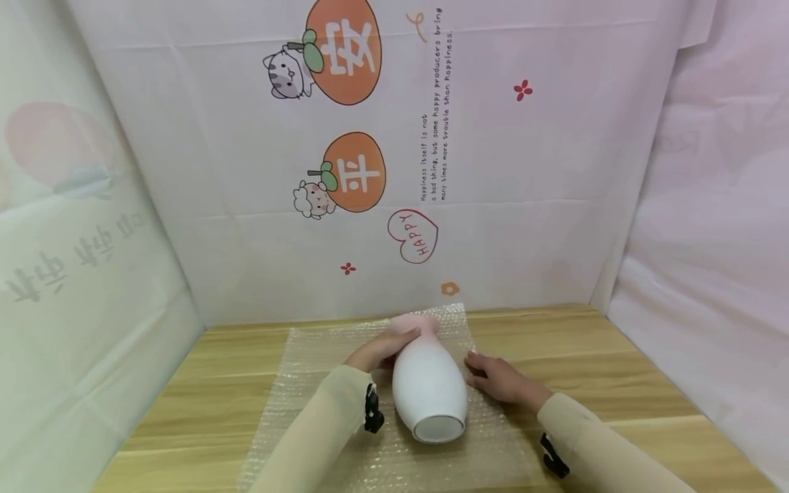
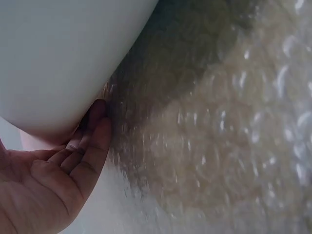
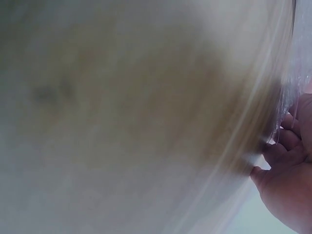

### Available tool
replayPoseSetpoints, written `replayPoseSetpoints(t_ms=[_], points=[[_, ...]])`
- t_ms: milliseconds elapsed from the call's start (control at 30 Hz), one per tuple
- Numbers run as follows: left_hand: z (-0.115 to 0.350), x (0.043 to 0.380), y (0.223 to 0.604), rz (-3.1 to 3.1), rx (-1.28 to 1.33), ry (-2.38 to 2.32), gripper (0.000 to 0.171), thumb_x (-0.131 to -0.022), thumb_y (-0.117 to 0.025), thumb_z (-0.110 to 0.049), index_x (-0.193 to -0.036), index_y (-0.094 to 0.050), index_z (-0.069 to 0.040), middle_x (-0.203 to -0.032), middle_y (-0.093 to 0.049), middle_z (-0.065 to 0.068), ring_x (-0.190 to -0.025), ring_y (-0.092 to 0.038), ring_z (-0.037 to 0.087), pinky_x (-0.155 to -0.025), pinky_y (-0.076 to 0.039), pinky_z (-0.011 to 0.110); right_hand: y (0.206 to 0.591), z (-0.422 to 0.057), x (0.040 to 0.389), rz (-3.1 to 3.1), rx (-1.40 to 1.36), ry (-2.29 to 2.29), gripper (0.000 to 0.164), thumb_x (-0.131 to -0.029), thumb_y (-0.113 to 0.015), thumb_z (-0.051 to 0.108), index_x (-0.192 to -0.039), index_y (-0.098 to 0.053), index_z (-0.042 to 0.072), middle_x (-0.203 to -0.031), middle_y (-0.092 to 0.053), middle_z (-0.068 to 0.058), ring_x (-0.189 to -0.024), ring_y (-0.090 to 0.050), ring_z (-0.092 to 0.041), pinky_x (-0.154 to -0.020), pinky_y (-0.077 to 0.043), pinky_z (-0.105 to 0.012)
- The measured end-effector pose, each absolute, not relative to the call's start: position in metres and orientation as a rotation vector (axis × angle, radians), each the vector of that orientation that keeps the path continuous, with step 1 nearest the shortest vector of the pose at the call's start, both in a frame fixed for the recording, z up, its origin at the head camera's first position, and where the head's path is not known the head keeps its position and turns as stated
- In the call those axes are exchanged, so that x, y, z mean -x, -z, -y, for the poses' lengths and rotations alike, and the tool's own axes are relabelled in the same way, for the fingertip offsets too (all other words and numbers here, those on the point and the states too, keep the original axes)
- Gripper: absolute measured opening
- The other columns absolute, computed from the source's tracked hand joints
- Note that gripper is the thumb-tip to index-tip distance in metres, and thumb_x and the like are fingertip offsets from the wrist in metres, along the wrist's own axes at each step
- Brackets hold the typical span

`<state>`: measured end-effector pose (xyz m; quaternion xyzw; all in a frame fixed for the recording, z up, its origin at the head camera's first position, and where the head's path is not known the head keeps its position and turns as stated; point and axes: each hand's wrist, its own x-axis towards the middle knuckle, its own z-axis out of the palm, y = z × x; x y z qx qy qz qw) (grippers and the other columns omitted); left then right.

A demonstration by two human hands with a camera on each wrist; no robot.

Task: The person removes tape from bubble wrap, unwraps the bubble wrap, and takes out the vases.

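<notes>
A white vase with a pink neck lies on its side on a sheet of clear bubble wrap, its round base facing me. My left hand holds the vase near the neck, thumb on top. In the left wrist view, the left hand's curled fingers reach under the vase, against the bubble wrap. At the sheet's right edge is my right hand, beside the vase and apart from it. The right wrist view shows its bent fingers at the plastic, seeming to pinch the edge.
The bubble wrap lies on a wood-grain table. Behind the table hangs a white printed cloth, and more cloth encloses the left and right sides. A black wrist mount sits at the left cuff, another mount at the right.
</notes>
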<state>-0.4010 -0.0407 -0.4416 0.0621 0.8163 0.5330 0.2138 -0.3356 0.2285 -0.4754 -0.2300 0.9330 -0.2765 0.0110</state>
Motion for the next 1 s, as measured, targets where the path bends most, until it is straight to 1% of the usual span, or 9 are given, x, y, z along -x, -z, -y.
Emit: replayPoseSetpoints(t_ms=[133, 333, 433, 533, 733, 900, 1000], points=[[0.0397, 0.4012, 0.4401, -2.196, -0.191, -1.519, 0.097, -0.081, -0.061, -0.069, -0.142, -0.038, 0.002, -0.114, -0.059, 0.012, -0.101, -0.062, 0.027, -0.090, -0.050, 0.045, 0.4731, -0.2269, 0.3356, -2.913, 0.721, 0.863, 0.046, -0.097, -0.059, 0.013, -0.134, -0.049, -0.013, -0.143, -0.039, -0.031, -0.133, -0.035, -0.047, -0.107, -0.027, -0.056], [0.0367, 0.3989, 0.4377, -2.205, -0.150, -1.557, 0.095, -0.081, -0.061, -0.069, -0.140, -0.040, 0.002, -0.105, -0.062, 0.013, -0.091, -0.065, 0.028, -0.082, -0.053, 0.045, 0.4698, -0.2255, 0.3360, -2.906, 0.698, 0.858, 0.046, -0.098, -0.058, 0.012, -0.135, -0.048, -0.012, -0.143, -0.039, -0.031, -0.134, -0.034, -0.046, -0.108, -0.027, -0.055], [0.0359, 0.3965, 0.4368, -2.200, -0.155, -1.583, 0.092, -0.081, -0.061, -0.069, -0.137, -0.044, 0.002, -0.105, -0.062, 0.013, -0.091, -0.064, 0.028, -0.082, -0.053, 0.046, 0.4677, -0.2261, 0.3360, -2.905, 0.709, 0.856, 0.046, -0.097, -0.059, 0.012, -0.135, -0.048, -0.013, -0.143, -0.039, -0.032, -0.134, -0.033, -0.047, -0.108, -0.026, -0.055], [0.0358, 0.3943, 0.4367, -2.163, -0.149, -1.603, 0.088, -0.081, -0.063, -0.068, -0.134, -0.047, 0.000, -0.107, -0.063, 0.012, -0.095, -0.063, 0.028, -0.084, -0.051, 0.046, 0.4659, -0.2271, 0.3353, -2.903, 0.718, 0.852, 0.046, -0.097, -0.059, 0.012, -0.135, -0.048, -0.013, -0.143, -0.039, -0.032, -0.134, -0.032, -0.048, -0.108, -0.026, -0.056], [0.0334, 0.3966, 0.4390, -2.154, -0.136, -1.586, 0.090, -0.080, -0.064, -0.067, -0.136, -0.045, 0.001, -0.106, -0.063, 0.012, -0.094, -0.063, 0.027, -0.084, -0.051, 0.045, 0.4667, -0.2282, 0.3350, -2.896, 0.729, 0.842, 0.047, -0.098, -0.058, 0.013, -0.136, -0.047, -0.013, -0.143, -0.039, -0.033, -0.134, -0.031, -0.048, -0.108, -0.026, -0.056], [0.0315, 0.3992, 0.4421, -2.157, -0.151, -1.586, 0.092, -0.082, -0.065, -0.063, -0.141, -0.039, 0.003, -0.106, -0.061, 0.013, -0.093, -0.064, 0.029, -0.084, -0.051, 0.047, 0.4681, -0.2288, 0.3347, -2.889, 0.715, 0.847, 0.047, -0.098, -0.058, 0.013, -0.136, -0.047, -0.013, -0.143, -0.039, -0.032, -0.135, -0.031, -0.048, -0.109, -0.025, -0.056], [0.0328, 0.3952, 0.4409, -2.157, -0.137, -1.582, 0.092, -0.080, -0.066, -0.065, -0.140, -0.042, 0.001, -0.106, -0.062, 0.012, -0.094, -0.064, 0.028, -0.084, -0.051, 0.048, 0.4687, -0.2289, 0.3336, -2.879, 0.696, 0.854, 0.047, -0.098, -0.058, 0.013, -0.136, -0.047, -0.013, -0.144, -0.038, -0.032, -0.135, -0.030, -0.047, -0.109, -0.024, -0.056]])
